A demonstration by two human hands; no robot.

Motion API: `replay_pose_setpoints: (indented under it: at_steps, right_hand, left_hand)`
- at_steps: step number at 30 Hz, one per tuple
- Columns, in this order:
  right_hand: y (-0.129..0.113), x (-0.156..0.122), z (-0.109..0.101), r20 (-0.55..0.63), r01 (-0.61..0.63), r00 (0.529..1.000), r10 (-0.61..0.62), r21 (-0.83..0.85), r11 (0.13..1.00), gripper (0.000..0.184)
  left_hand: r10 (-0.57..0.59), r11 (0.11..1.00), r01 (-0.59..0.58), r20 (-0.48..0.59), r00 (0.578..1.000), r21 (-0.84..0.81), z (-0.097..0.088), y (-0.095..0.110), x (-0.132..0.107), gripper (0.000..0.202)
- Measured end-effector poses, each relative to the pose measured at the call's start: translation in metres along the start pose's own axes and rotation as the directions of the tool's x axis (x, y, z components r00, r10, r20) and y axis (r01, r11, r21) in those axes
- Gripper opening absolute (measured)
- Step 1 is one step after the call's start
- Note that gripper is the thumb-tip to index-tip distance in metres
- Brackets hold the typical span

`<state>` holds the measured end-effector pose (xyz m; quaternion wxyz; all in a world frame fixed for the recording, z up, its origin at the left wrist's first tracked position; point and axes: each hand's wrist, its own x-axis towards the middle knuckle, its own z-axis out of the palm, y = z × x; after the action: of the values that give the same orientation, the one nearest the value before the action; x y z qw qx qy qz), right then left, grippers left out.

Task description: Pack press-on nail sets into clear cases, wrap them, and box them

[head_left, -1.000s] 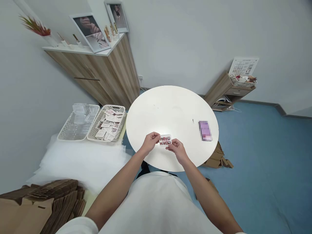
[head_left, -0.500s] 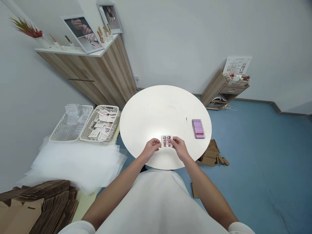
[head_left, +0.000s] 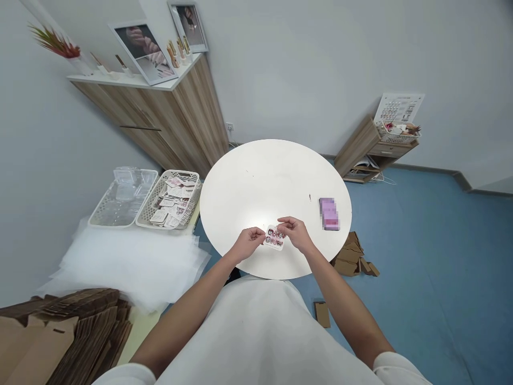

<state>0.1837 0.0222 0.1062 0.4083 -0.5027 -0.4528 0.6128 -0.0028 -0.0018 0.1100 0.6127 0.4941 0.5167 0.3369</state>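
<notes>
A small white card of press-on nails (head_left: 274, 238), patterned red and dark, is held just above the near part of the round white table (head_left: 260, 182). My left hand (head_left: 249, 241) pinches the card's left edge. My right hand (head_left: 293, 232) curls over its upper right corner, fingertips pressed on the nails. A purple phone-like object (head_left: 329, 213) lies on the table to the right of my hands. A tiny dark speck (head_left: 310, 198) sits near it.
Two white baskets stand left of the table, one with clear plastic trays (head_left: 120, 196), one with packets (head_left: 170, 206). White foam sheets (head_left: 128, 264) and flat cardboard (head_left: 60, 331) lie at lower left. Cardboard scraps (head_left: 355, 259) litter the blue floor. Wooden cabinets (head_left: 168, 112) line the wall.
The card has tilted, its right end now higher. My right hand has shifted from the card's right edge to over its top, fingers bent down onto the nails.
</notes>
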Motion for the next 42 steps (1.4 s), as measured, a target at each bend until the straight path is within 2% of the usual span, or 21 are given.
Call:
replay_pose_setpoints:
  at_steps: [4, 7, 9, 13, 18, 20, 24, 27, 34, 38, 42]
  right_hand:
    - [0.002, -0.012, 0.001, -0.052, 0.058, 0.997, -0.057, 0.019, 0.998, 0.059]
    - [0.007, -0.024, -0.002, 0.010, 0.112, 0.994, -0.112, -0.161, 0.980, 0.080]
    - [0.011, -0.030, -0.004, 0.087, 0.169, 0.985, -0.150, -0.304, 0.937, 0.089]
    - [0.018, -0.033, -0.005, 0.160, 0.242, 0.968, -0.191, -0.425, 0.872, 0.083]
    - [0.022, -0.025, -0.002, 0.174, 0.260, 0.963, -0.207, -0.393, 0.882, 0.069]
    - [0.025, -0.020, -0.001, 0.184, 0.251, 0.963, -0.195, -0.367, 0.896, 0.066]
    - [0.030, -0.009, 0.007, 0.213, 0.221, 0.965, -0.152, -0.353, 0.909, 0.067]
    - [0.033, 0.000, 0.017, 0.221, 0.193, 0.969, -0.114, -0.377, 0.906, 0.067]
    - [0.038, 0.024, 0.056, 0.261, 0.163, 0.964, -0.048, -0.442, 0.882, 0.069]
    - [0.047, 0.044, 0.085, 0.245, 0.151, 0.969, -0.031, -0.490, 0.858, 0.060]
    - [0.058, 0.068, 0.118, 0.241, 0.121, 0.970, 0.003, -0.500, 0.857, 0.059]
  left_hand:
    - [-0.020, 0.999, 0.016, -0.087, 0.996, -0.051, 0.002, -0.008, -0.001, 0.021]
    - [-0.031, 0.996, 0.021, -0.115, 0.993, -0.088, 0.003, -0.011, -0.002, 0.022]
    - [-0.032, 0.995, 0.020, -0.132, 0.991, -0.096, 0.002, -0.011, -0.002, 0.023]
    - [-0.032, 0.996, 0.015, -0.190, 0.981, -0.089, 0.001, -0.012, -0.001, 0.024]
    - [0.014, 1.000, -0.018, -0.205, 0.979, -0.016, 0.000, -0.017, -0.003, 0.028]
    - [0.060, 0.998, -0.054, -0.181, 0.982, 0.036, -0.005, -0.017, -0.005, 0.037]
    - [0.179, 0.955, -0.173, -0.005, 0.984, 0.243, -0.025, -0.013, -0.007, 0.077]
    - [0.225, 0.888, -0.229, 0.057, 0.973, 0.398, -0.043, -0.016, -0.003, 0.076]
    - [0.217, 0.822, -0.204, 0.039, 0.975, 0.532, -0.086, -0.039, 0.009, 0.067]
    - [0.220, 0.814, -0.171, -0.023, 0.975, 0.555, -0.116, -0.052, 0.014, 0.067]
    - [0.190, 0.821, -0.116, -0.076, 0.979, 0.559, -0.144, -0.067, 0.023, 0.069]
